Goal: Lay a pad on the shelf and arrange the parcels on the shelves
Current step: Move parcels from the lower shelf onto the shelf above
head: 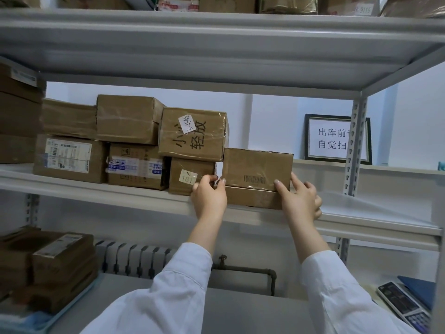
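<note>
- While it rested on a flatter carton (252, 198) at the front edge of the middle shelf (96, 190), the barcode carton (257, 167) at the centre of the frame was held from both sides.
- The left hand (210, 197) gripped its lower left corner, with fingers curled into the narrow gap beside the neighbouring carton.
- The right hand (300, 201) gripped the lower right corner, with the thumb on the front face and the fingers wrapped round the side.
- Both arms reached up from the bottom of the frame in white sleeves (168, 297).
- Just left of the held parcel stood the "181" carton (186, 175). The "K-4545" carton (192, 136), handwritten on its face, sat on top of that one.
- Further left, more brown cartons (96, 141) were stacked two layers high on the same shelf.
- Right of centre, a thin translucent sheet (375, 208) lay on the shelf's bare stretch, and a framed notice (334, 138) stood behind it against the wall.
- At the lower left lay another pile of cartons (55, 266).
- A radiator (134, 259) showed at bottom centre.
- A keypad device (404, 307) sat at the lower right.
</note>
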`<act>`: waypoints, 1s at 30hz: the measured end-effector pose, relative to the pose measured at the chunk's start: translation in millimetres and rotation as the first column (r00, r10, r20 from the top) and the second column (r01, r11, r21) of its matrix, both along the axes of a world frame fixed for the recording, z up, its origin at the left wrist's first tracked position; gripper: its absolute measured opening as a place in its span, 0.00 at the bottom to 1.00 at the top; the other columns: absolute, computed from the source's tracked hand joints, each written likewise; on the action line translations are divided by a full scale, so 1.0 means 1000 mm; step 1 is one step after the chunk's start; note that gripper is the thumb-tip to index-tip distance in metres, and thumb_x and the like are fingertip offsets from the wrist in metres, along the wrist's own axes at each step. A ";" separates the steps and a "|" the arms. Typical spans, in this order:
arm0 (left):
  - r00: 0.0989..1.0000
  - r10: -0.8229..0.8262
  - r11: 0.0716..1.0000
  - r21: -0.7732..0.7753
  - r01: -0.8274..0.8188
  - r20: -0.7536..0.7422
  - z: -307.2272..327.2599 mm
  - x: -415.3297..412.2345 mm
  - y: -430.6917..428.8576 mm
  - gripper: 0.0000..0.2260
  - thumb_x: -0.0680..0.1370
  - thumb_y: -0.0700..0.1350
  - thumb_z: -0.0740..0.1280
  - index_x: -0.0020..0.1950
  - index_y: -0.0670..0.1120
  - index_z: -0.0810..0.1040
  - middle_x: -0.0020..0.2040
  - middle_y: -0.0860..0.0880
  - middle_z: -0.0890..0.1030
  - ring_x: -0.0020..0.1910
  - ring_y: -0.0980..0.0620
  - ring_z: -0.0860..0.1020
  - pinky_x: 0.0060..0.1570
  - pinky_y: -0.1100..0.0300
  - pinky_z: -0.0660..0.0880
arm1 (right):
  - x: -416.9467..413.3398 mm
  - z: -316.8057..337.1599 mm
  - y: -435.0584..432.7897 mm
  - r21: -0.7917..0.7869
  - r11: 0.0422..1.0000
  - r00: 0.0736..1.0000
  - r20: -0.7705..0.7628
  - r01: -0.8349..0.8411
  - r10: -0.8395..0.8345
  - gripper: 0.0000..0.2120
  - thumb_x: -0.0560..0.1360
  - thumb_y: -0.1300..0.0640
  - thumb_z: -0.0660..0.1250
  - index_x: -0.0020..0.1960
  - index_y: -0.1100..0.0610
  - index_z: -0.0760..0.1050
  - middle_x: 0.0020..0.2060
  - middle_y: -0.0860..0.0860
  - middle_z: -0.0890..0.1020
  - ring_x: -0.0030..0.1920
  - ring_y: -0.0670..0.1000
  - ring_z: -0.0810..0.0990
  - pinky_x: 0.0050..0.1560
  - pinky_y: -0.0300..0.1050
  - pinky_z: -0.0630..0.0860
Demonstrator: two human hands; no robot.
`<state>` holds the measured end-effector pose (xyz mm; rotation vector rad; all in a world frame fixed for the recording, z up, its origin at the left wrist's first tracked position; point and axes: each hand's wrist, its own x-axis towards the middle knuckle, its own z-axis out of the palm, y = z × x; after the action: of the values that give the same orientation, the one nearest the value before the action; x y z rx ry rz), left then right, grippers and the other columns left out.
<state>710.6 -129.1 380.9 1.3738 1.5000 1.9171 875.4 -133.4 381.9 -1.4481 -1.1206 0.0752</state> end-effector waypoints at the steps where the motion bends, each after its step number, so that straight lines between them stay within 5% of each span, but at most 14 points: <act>1: 1.000 0.017 1.000 -0.012 -0.017 -0.005 0.000 -0.002 0.000 0.12 0.78 0.50 0.64 0.59 0.48 0.76 0.61 0.45 0.73 0.58 0.45 0.72 0.48 0.58 0.67 | -0.001 0.000 0.000 0.005 1.000 1.000 0.001 0.006 -0.006 0.24 0.73 0.42 0.65 0.68 0.39 0.67 0.72 0.53 0.62 0.70 0.58 0.57 0.68 0.55 0.52; 17: 0.990 0.122 0.992 0.024 -0.124 0.071 0.001 -0.039 0.000 0.18 0.77 0.48 0.65 0.65 0.45 0.70 0.67 0.43 0.67 0.64 0.43 0.65 0.55 0.55 0.66 | -0.045 0.007 -0.011 0.156 0.984 0.995 0.032 0.087 -0.093 0.31 0.74 0.51 0.65 0.74 0.51 0.58 0.75 0.54 0.56 0.75 0.55 0.49 0.72 0.53 0.40; 24: 0.989 0.071 0.990 0.109 -0.085 0.130 0.013 -0.082 0.008 0.26 0.78 0.44 0.63 0.74 0.45 0.57 0.75 0.43 0.60 0.73 0.43 0.57 0.69 0.49 0.59 | -0.108 0.011 -0.016 0.437 0.899 0.985 0.145 0.022 -0.095 0.19 0.74 0.59 0.64 0.65 0.56 0.71 0.66 0.54 0.70 0.67 0.57 0.63 0.65 0.49 0.57; 30: 0.994 -0.080 0.986 0.152 0.068 0.074 0.018 -0.098 0.017 0.27 0.80 0.45 0.59 0.76 0.48 0.53 0.76 0.46 0.59 0.74 0.45 0.55 0.71 0.43 0.58 | -0.142 0.016 -0.012 0.390 0.891 0.949 0.288 -0.235 0.124 0.20 0.76 0.63 0.62 0.68 0.56 0.69 0.58 0.52 0.78 0.62 0.55 0.69 0.63 0.48 0.63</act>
<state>612.8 -111.6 399.0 1.3770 1.2725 2.0476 733.2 -145.3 397.6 -0.9803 -1.3857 -0.2193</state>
